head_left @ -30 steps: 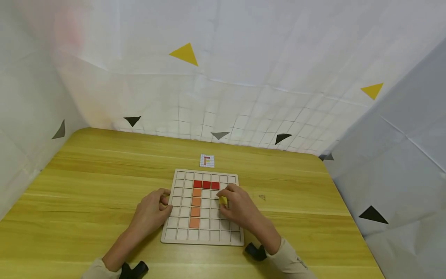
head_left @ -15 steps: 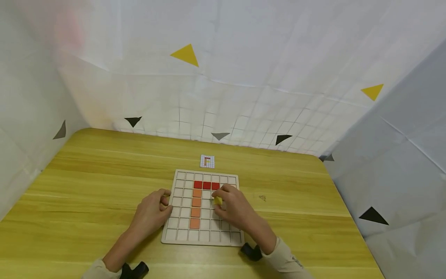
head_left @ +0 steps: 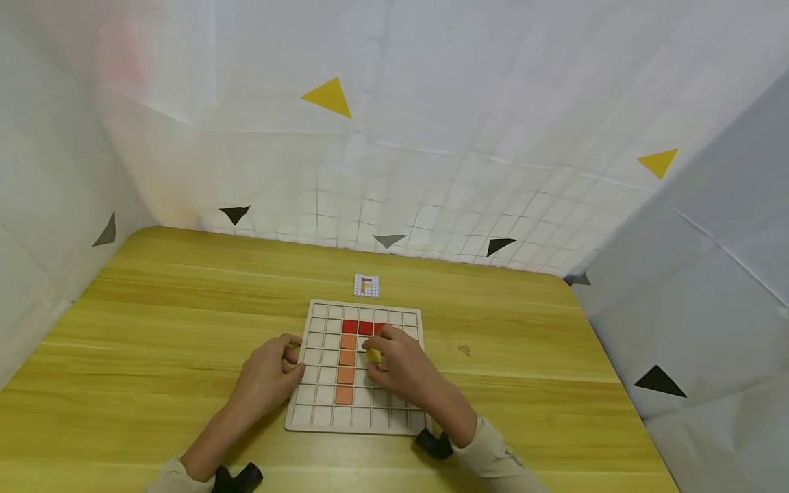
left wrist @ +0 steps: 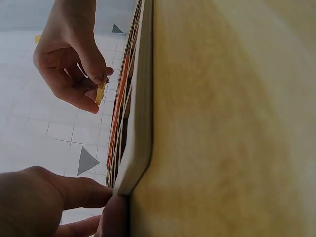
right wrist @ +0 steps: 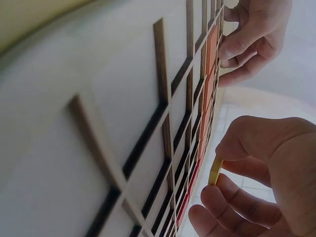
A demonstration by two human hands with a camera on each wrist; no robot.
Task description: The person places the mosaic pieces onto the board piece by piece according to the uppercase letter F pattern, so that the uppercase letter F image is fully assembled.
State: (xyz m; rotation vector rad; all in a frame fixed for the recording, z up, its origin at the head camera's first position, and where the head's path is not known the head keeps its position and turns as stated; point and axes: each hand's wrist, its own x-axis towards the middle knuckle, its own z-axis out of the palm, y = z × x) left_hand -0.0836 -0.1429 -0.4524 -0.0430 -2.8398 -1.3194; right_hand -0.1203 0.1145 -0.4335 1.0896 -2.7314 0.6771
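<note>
A pale wooden grid board (head_left: 327, 415) lies on the table. My left hand (head_left: 266, 373) holds its left edge with thumb and fingers, also visible in the left wrist view at the board's rim (left wrist: 138, 128). Between thumb and fingertips my right hand (head_left: 403, 366) pinches a small yellow square tile (head_left: 373, 355), held above the middle of the board; the right wrist view shows the tile (right wrist: 215, 170) edge-on, apart from the grid. Red tiles (head_left: 357, 327) sit in a row near the top. Below the leftmost one runs a column of orange tiles (head_left: 346, 375).
A small card (head_left: 366, 285) printed with a coloured grid pattern lies behind the board. White sheeting (head_left: 394, 171) with triangle markers surrounds the wooden table (head_left: 524, 329). Black devices (head_left: 237, 478) are strapped to both wrists.
My right hand has moved left across the board, carrying the yellow tile towards the orange column. It now covers part of the rightmost red tile. The left hand stays in place.
</note>
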